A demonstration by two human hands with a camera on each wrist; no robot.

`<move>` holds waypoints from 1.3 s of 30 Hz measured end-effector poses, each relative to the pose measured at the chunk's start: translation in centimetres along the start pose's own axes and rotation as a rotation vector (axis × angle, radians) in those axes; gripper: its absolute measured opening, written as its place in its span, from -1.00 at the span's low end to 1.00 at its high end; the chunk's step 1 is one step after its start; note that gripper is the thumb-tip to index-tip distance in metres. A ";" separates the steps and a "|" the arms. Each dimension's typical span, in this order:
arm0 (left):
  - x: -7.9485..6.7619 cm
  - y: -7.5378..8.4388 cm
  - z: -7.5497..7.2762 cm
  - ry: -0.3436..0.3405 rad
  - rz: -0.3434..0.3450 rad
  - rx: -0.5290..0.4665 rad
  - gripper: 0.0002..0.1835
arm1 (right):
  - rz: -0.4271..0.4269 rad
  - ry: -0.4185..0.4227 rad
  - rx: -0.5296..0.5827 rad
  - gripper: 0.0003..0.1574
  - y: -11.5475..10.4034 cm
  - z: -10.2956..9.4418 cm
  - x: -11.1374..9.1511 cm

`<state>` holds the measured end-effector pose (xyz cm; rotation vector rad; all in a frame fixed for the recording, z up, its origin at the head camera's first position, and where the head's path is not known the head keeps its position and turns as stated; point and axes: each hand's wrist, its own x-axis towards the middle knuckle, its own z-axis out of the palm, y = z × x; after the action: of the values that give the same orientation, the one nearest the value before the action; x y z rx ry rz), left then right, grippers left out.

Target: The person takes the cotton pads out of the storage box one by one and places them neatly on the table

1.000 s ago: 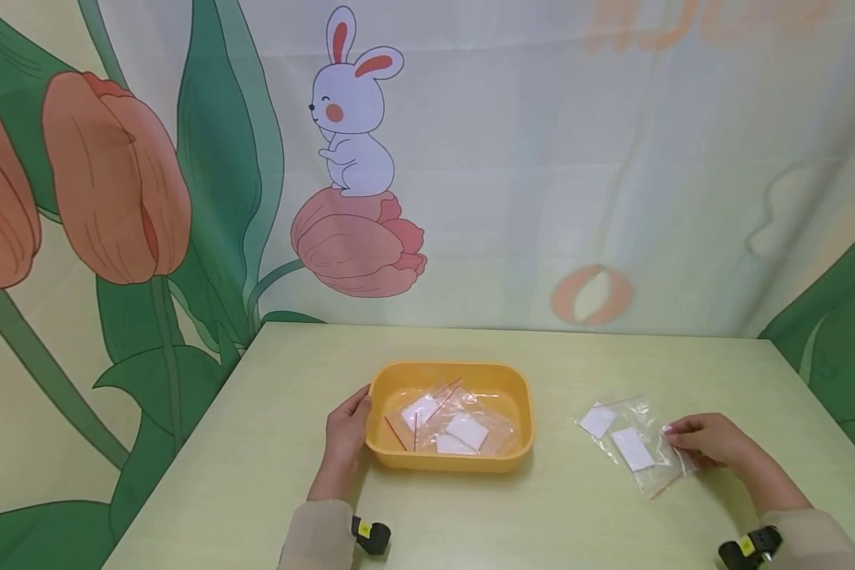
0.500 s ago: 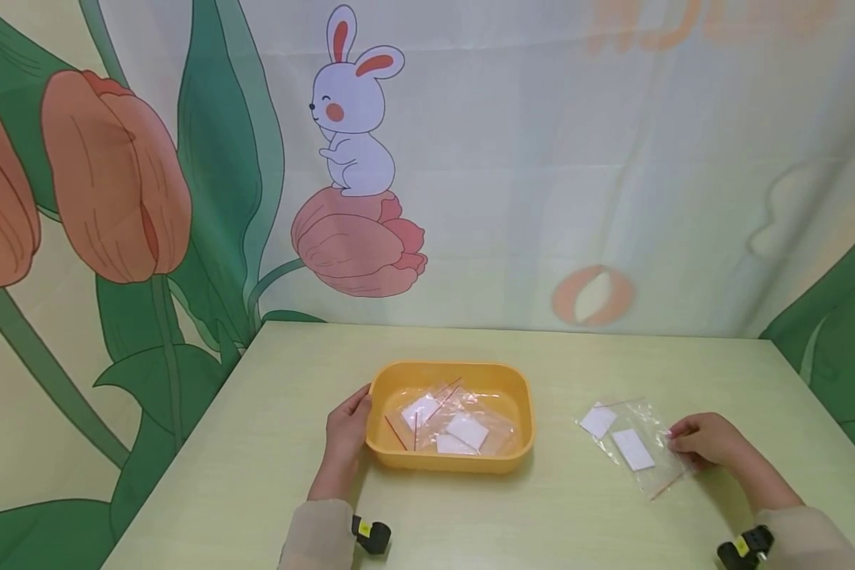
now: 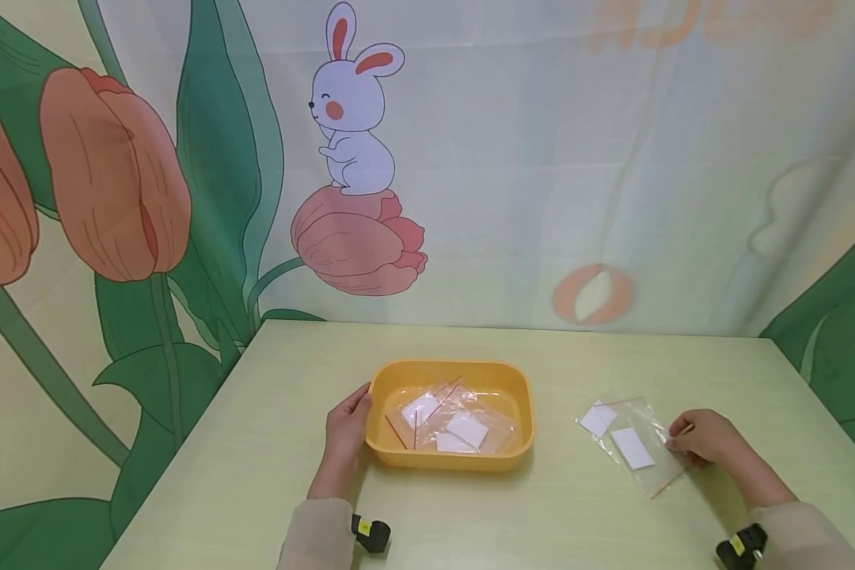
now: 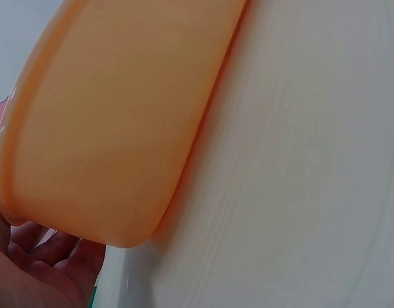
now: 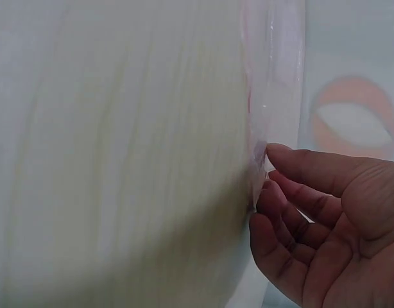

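Pale fabric backdrop [image 3: 499, 166], printed with orange tulips and a white rabbit, hangs behind a light yellow-green, wood-grained table [image 3: 541, 522]. On it, left of the loose packets, rests a yellow rectangular plastic tray [image 3: 445, 460] with rounded corners. The person's left hand [image 3: 347, 423] grips the tray's left end, thumb near the rim, apparently to steady it. The right hand [image 3: 708, 437] pinches the near right edge of clear, red-striped plastic bagging [image 3: 664, 473] on the table, right of the tray; the grip at the margin presumably leaves the contents undisturbed. Whether this is one bag or two overlapping cannot be determined. Similar clear bags [image 3: 496, 419] overlap inside the tray. Flat white rectangular pieces [image 3: 632, 449] show through the film in both places.
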<state>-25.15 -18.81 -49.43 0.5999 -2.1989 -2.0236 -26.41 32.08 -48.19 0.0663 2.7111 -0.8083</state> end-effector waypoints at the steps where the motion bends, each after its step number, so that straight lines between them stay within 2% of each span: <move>1: 0.0 0.0 0.0 0.000 0.002 0.002 -0.54 | 0.007 -0.002 0.000 -0.70 -0.1 0.0 0.0; 11: -0.1 0.0 0.1 0.007 -0.013 0.011 -0.55 | 0.005 -0.016 0.029 -0.63 0.3 -1.0 -0.1; 15: -0.1 0.0 0.2 0.017 -0.013 0.007 -0.55 | 0.007 -0.049 0.103 -0.52 0.7 -1.9 0.0; 19: 0.0 -0.1 0.2 0.019 -0.019 0.004 -0.55 | -0.030 -0.108 0.199 -0.36 0.6 -3.0 0.0; 23: 0.0 -0.2 0.2 0.014 -0.014 0.000 -0.55 | -0.069 -0.150 0.266 -0.26 0.1 -3.9 -0.1; 30: -0.1 -0.1 0.1 0.008 0.000 0.002 -0.54 | -0.129 -0.171 0.333 -0.22 -0.9 -4.9 0.1; 39: -0.1 0.1 0.1 0.007 0.012 -0.001 -0.55 | -0.188 -0.233 0.389 -0.24 -4.1 -5.9 1.4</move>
<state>-25.13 -18.68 -49.38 0.5918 -2.1925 -2.0135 -29.93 31.78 -41.83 -0.1885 2.3338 -1.3020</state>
